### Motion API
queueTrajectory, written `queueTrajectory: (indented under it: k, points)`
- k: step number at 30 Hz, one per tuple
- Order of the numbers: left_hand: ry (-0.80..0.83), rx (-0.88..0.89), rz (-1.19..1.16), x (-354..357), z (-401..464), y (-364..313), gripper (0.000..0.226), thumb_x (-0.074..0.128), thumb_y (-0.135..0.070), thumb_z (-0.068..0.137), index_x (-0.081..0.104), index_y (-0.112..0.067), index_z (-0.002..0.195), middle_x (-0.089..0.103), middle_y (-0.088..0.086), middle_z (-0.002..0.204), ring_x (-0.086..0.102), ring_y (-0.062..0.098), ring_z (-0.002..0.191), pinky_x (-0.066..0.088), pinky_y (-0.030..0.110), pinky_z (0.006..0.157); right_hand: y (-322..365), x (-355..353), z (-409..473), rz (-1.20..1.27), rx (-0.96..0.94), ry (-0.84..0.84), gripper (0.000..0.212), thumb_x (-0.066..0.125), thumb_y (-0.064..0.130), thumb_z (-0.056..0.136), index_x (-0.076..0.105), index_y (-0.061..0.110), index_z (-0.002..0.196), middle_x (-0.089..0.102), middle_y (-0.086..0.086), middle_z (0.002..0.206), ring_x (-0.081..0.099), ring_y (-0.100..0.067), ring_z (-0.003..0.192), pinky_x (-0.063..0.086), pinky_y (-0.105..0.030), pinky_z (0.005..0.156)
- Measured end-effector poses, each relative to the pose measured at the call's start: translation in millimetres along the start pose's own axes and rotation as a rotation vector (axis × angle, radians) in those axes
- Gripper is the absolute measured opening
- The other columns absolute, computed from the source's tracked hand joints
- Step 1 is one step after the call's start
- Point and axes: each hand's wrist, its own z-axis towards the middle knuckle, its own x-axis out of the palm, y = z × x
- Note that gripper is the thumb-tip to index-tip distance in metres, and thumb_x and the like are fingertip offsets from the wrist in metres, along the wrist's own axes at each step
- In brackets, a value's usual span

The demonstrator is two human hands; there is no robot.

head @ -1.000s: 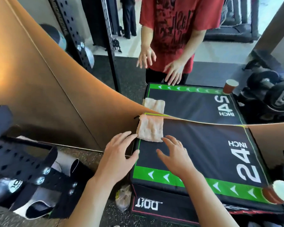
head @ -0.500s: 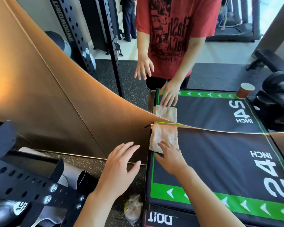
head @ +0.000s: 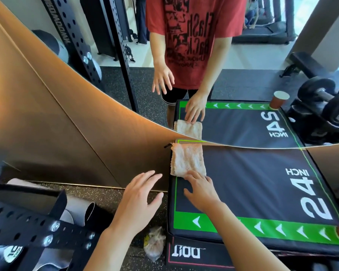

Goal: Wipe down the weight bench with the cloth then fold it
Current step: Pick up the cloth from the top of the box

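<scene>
Head view: gym floor, mirror (head: pixel 243 79) against the wall reflecting the person. Black padded box (head: pixel 252 182) marked "24 INCH", green arrow border. Folded beige cloth (head: pixel 187 160) lies at the box's far left corner, by the mirror. Right hand (head: pixel 201 189), fingers straight, fingertips on the cloth's near edge. Left hand (head: pixel 139 194) open, spread, off the box's left side, holding nothing.

A folded beige cloth (head: pixel 187 159) lies at the far left corner of the black padded box (head: pixel 252 177). The right hand (head: pixel 201 189) touches its near edge with straight fingers; the left hand (head: pixel 139 198) hovers spread, left of the box.
</scene>
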Motion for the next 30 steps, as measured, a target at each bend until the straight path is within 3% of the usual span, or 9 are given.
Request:
queueTrajectory:
  k: [7, 11, 15, 23, 30]
  points:
    - [0.018, 0.009, 0.072, 7.1, 1.0, 7.3, 0.055, 0.058, -0.043, 0.100, 0.043, -0.037, 0.153, 0.039, -0.017, 0.158, 0.029, 0.007, 0.149, 0.032, 0.039, 0.123, 3.9, 3.8, 31.6, -0.145, 0.025, -0.050, 0.039, 0.058, 0.035, 0.093, 0.056, 0.025, 0.131, 0.052, 0.002, 0.131, 0.050, -0.026, 0.118, 0.040, -0.045, 0.099]
    - [0.013, 0.005, 0.105, 7.4, 4.2, 10.2, 0.054, 0.060, -0.042, 0.099, 0.046, -0.035, 0.151, 0.042, -0.015, 0.157, 0.033, 0.011, 0.148, 0.033, 0.039, 0.121, 2.1, 12.5, 48.1, -0.254, 0.028, -0.113, 0.020, 0.069, 0.022, 0.085, 0.067, 0.023, 0.105, 0.061, -0.001, 0.105, 0.059, -0.029, 0.097, 0.045, -0.044, 0.081]
    - [0.012, 0.012, 0.118, 10.7, 0.6, 9.2, 0.053, 0.060, -0.041, 0.099, 0.048, -0.034, 0.150, 0.044, -0.014, 0.156, 0.034, 0.011, 0.147, 0.033, 0.038, 0.121, -8.6, 13.9, 53.3, -0.338, -0.004, -0.129, 0.019, 0.076, 0.012, 0.072, 0.066, 0.023, 0.085, 0.062, 0.002, 0.084, 0.058, -0.026, 0.078, 0.043, -0.040, 0.070]
    - [0.046, 0.087, 0.062, 40.1, 8.5, -19.3, 0.052, 0.059, -0.041, 0.099, 0.048, -0.035, 0.150, 0.043, -0.017, 0.154, 0.034, 0.007, 0.146, 0.035, 0.038, 0.120, -72.1, 9.3, -21.8, -0.287, -0.088, -0.155, 0.026, 0.070, 0.013, 0.066, 0.059, 0.029, 0.083, 0.057, 0.010, 0.087, 0.059, -0.021, 0.077, 0.040, -0.037, 0.069]
    - [0.136, 0.154, 0.044, 85.9, 19.1, -55.9, 0.054, 0.054, -0.046, 0.099, 0.045, -0.038, 0.151, 0.040, -0.019, 0.156, 0.032, 0.006, 0.147, 0.030, 0.034, 0.122, -130.8, -5.2, -137.8, -0.200, 0.015, -0.136, 0.038, 0.066, 0.014, 0.056, 0.058, 0.035, 0.087, 0.054, 0.016, 0.092, 0.060, -0.017, 0.082, 0.044, -0.031, 0.067]
